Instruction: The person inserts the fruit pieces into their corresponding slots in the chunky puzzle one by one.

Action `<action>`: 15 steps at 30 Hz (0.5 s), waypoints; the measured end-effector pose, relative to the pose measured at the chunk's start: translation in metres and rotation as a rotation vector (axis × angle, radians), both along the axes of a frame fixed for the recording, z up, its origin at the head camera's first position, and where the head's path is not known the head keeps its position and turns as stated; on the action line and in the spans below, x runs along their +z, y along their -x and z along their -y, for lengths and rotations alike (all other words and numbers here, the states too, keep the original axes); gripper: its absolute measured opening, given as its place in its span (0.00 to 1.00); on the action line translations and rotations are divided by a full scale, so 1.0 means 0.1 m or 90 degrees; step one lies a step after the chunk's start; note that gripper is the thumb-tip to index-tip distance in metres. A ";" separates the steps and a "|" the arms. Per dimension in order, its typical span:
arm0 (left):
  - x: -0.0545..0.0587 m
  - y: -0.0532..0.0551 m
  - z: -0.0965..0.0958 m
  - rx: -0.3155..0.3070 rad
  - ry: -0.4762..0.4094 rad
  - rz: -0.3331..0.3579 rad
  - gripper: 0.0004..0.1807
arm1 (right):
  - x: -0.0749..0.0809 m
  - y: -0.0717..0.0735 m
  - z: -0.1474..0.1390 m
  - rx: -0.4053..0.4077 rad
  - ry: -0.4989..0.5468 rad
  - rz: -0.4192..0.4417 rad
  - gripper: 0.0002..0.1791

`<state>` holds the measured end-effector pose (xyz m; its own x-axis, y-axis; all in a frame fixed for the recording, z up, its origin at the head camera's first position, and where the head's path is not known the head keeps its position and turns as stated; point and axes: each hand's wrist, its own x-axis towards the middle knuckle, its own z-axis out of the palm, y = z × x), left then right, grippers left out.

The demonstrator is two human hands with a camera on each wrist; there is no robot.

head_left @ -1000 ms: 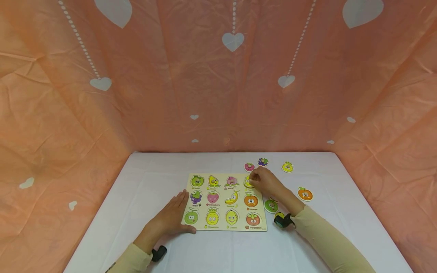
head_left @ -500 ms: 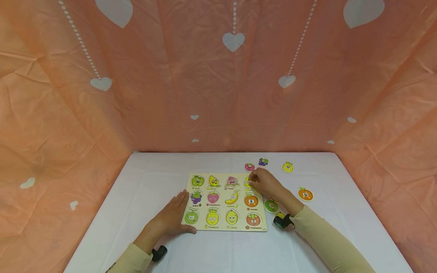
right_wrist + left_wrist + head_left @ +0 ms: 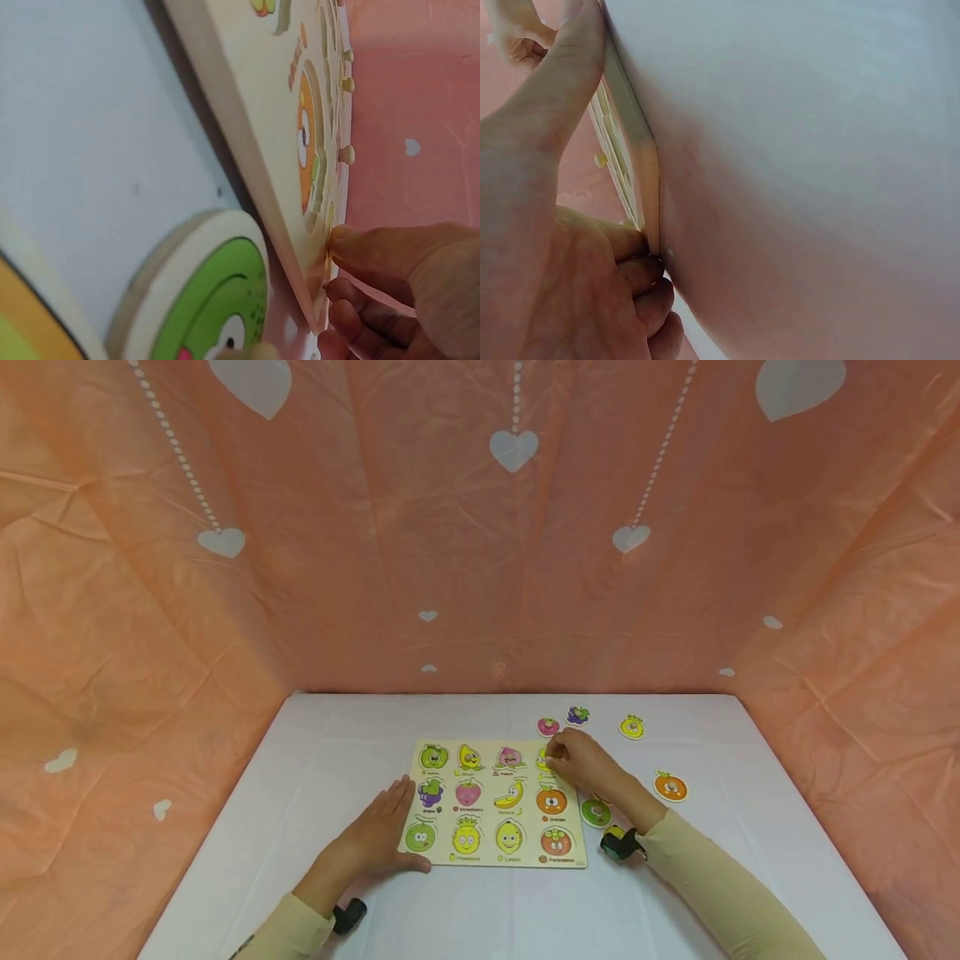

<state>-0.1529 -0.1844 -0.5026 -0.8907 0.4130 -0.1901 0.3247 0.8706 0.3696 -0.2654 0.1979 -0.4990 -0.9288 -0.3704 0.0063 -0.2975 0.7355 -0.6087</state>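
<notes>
A wooden fruit puzzle board lies on the white table. My left hand rests against its left edge, fingers fairly straight, with the thumb along the near edge. At the board's far right corner, my right hand pinches a yellow fruit puzzle piece over the last recess of the top row. The fingers partly cover that piece, so its exact fit cannot be told. Knobbed apple, mango and peach pieces sit in the same row. In the right wrist view, the thumb touches the board's surface.
Right of the board lie a green round piece and an orange piece. Beyond it are pink, grape and pineapple pieces. A yellow piece is half hidden by the right wrist camera.
The right hand has shifted very slightly at the yellow piece, and less of that piece shows now. The left hand and the board have stayed in place.
</notes>
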 end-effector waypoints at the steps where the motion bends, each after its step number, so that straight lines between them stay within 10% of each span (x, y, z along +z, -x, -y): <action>1: 0.00 0.00 0.00 0.000 -0.001 0.000 0.74 | 0.00 0.00 0.00 -0.002 0.002 0.005 0.04; 15: 0.04 -0.01 -0.02 0.005 -0.012 0.005 0.74 | 0.06 0.08 -0.11 -0.019 0.018 0.010 0.06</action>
